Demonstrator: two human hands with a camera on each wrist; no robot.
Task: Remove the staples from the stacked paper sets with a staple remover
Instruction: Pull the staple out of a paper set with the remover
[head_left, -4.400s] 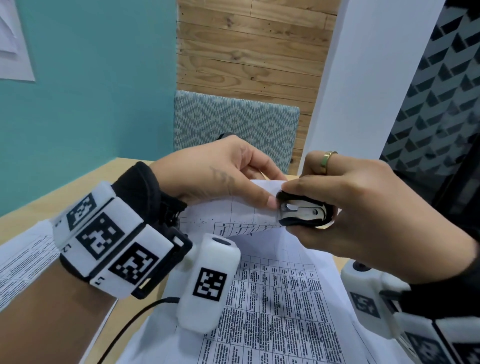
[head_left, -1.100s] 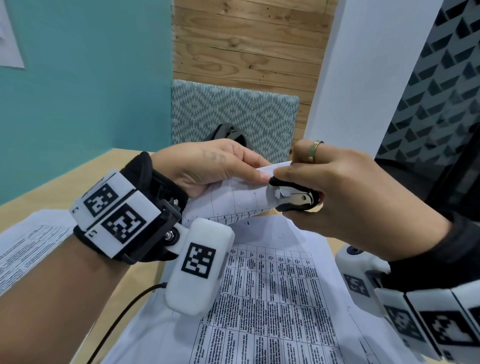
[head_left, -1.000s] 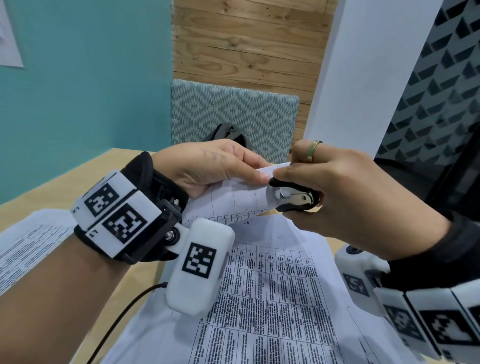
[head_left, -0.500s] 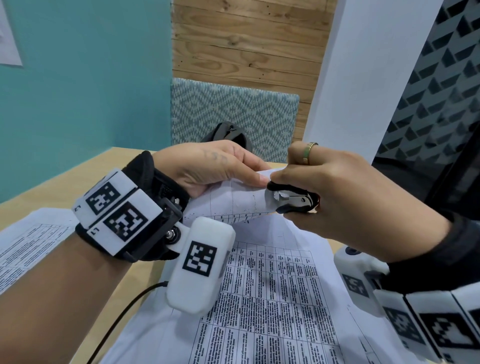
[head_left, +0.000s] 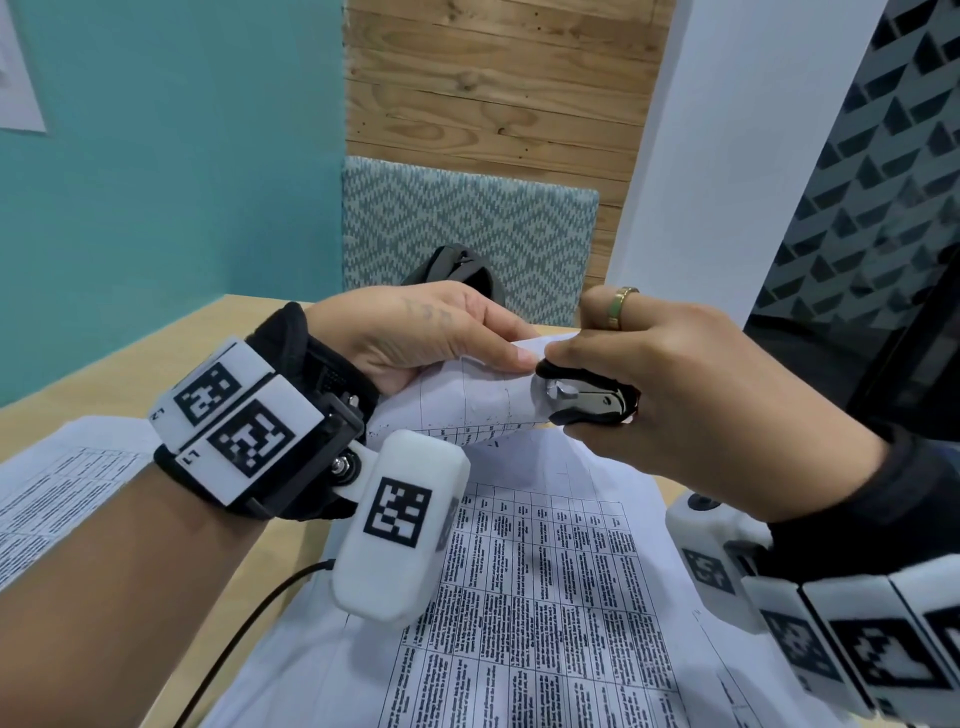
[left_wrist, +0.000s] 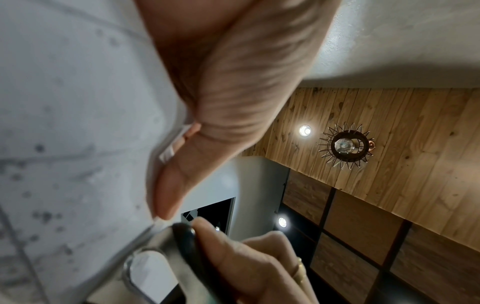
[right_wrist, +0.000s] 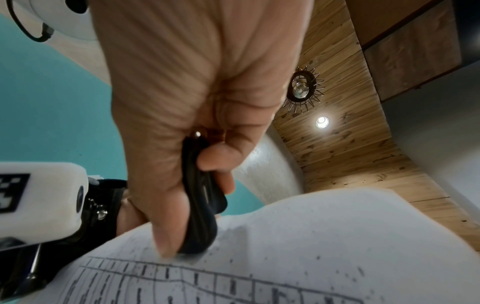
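Note:
A printed paper set (head_left: 524, 613) lies on the wooden table, and its far corner (head_left: 467, 395) is bent up off the stack. My left hand (head_left: 436, 338) pinches that raised corner, index finger on top. Squeezed in my right hand (head_left: 675, 410) is a black and silver staple remover (head_left: 587, 397), its metal claws pressed against the corner's edge right beside my left fingertip. The left wrist view shows the paper (left_wrist: 72, 144) and the remover (left_wrist: 182, 257) close up; the right wrist view shows the black remover (right_wrist: 200, 203) against the sheet (right_wrist: 285, 257). The staple itself is hidden.
More printed sheets (head_left: 57, 499) lie at the table's left edge. A black cable (head_left: 249, 629) runs across the table (head_left: 104, 384) under my left wrist. A patterned chair back (head_left: 467, 228) and a dark object (head_left: 457, 265) stand just beyond the far edge.
Both hands stay on the lifted corner. The remover has tilted slightly and dropped a little against the paper edge; the hands have shifted only a touch.

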